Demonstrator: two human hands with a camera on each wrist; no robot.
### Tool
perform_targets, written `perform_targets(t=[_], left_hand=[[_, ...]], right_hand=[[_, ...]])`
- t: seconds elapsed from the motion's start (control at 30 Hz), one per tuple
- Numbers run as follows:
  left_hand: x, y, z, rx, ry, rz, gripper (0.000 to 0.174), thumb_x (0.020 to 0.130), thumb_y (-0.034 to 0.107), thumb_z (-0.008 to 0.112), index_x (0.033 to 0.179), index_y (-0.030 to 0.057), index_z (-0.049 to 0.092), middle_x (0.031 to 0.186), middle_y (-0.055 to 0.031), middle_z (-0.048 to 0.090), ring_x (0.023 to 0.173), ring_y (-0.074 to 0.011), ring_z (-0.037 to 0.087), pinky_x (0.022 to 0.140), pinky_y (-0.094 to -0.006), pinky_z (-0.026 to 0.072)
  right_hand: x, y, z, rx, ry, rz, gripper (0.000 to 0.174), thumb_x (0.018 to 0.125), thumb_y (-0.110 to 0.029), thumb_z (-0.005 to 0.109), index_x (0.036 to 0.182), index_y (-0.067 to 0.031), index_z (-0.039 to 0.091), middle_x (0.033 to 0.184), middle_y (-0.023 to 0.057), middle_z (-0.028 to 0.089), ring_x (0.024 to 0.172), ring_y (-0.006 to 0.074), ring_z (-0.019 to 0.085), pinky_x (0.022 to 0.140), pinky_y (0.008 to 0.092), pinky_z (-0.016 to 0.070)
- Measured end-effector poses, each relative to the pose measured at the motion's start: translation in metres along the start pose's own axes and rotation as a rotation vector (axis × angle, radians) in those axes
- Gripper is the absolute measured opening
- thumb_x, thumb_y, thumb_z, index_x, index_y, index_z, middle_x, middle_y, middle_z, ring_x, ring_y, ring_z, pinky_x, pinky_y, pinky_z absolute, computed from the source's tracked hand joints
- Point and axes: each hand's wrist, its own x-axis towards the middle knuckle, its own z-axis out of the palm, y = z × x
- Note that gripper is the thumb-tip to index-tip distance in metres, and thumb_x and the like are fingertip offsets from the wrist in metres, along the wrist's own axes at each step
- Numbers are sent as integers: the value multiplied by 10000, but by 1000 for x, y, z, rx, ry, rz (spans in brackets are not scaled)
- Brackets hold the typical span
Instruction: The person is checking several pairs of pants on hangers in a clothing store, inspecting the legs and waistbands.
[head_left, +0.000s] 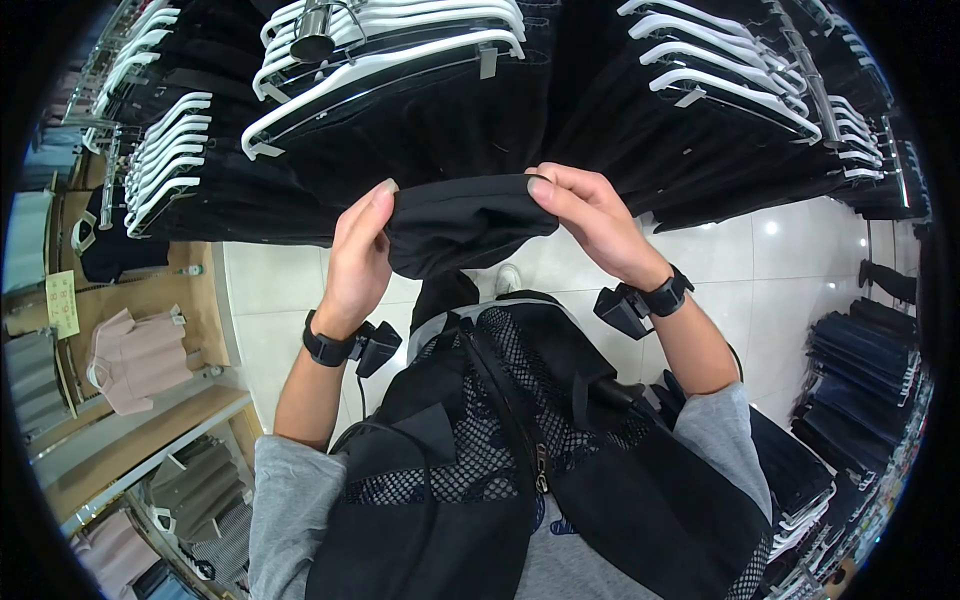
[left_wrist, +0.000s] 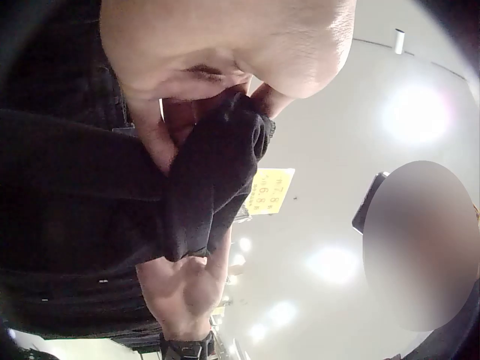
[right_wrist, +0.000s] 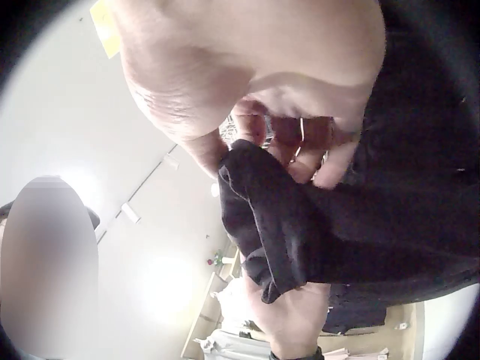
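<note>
A black garment (head_left: 470, 225) with a seamed band along its edge is stretched between both hands, in front of the chest. Its left end is pinched by my left hand (head_left: 358, 262), thumb on top. My right hand (head_left: 598, 222) pinches the other end the same way, thumb over the band. Below the grip the cloth bunches into loose folds. From underneath, in the left wrist view, the garment (left_wrist: 210, 180) hangs from the fingers as a long dark drape. The right wrist view shows the cloth (right_wrist: 277, 217) gathered at thumb and fingers.
Just beyond the hands, black clothes hang from white hangers (head_left: 390, 75) on metal rails. More hangers (head_left: 735, 75) stand at the upper right. Shelves with a pink shirt (head_left: 140, 355) line the left side. Folded dark trousers (head_left: 865, 350) fill the right. Pale floor tiles (head_left: 715, 262) lie below.
</note>
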Motion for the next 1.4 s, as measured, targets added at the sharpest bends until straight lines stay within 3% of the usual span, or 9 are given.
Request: perform_targets(t=[0.27,0.37,0.5,0.63,0.7,0.9,0.97,1.2,1.4], left_hand=[[5,7,1,71,-253,62,168,927,45,684,981,70,527,966,7,519,899,-62,501,795,-240,443],[13,12,11,405,-98,200,149,939,-23,622,986,41,497,940,-15,550,824,-76,599,644,-231,558],[28,7,-4,890,154,318,115,925,-18,599,980,20,506,759,-27,562,633,-75,594,564,-223,488],[35,9,-8,802,76,178,105,946,39,585,1040,-1,558,798,-58,646,627,-94,617,553,-237,474],[38,16,-4,652,54,119,125,952,45,581,1068,1,569,796,-51,646,629,-95,620,558,-239,477],[35,24,4,690,-58,96,159,956,72,602,1092,6,650,802,-13,619,651,-83,567,614,-222,467],[37,14,-1,1034,-113,303,174,956,47,615,1123,34,661,843,32,564,761,-29,529,667,-184,426],[41,2,2,595,3,238,339,912,77,717,1230,17,614,1077,-60,645,971,-135,654,873,-273,535],[17,15,-4,940,-265,721,500,860,81,747,1317,23,553,1413,-172,565,1366,-335,493,1147,-454,360]], right_hand=[[-1,-8,7,-139,45,-152,180,932,-170,703,1011,-70,576,876,-29,550,783,67,498,716,276,424],[3,-7,7,-358,123,-187,231,897,-71,661,1095,-57,544,859,7,539,767,111,514,713,286,434],[4,-16,-1,-728,130,-168,494,839,29,598,1309,-83,499,892,67,511,748,206,547,714,314,454],[5,-24,6,-847,94,-259,575,830,54,601,1374,-128,570,935,62,495,792,176,556,766,322,482],[8,-19,5,-1063,-71,-471,507,840,34,601,1312,-142,651,1024,94,543,804,235,615,747,365,521],[8,-9,-1,-1310,-174,-302,297,938,-276,647,1094,-45,749,970,154,647,817,319,676,731,388,554],[6,-13,2,-1348,-278,-130,540,951,-507,628,962,15,767,792,151,662,793,345,678,728,419,541],[3,5,25,-1185,-414,-359,312,882,-324,734,979,-28,728,846,165,647,880,313,651,760,395,519],[10,-33,39,-1243,25,-688,250,840,-292,769,846,-55,690,930,118,520,927,279,535,782,377,454]])
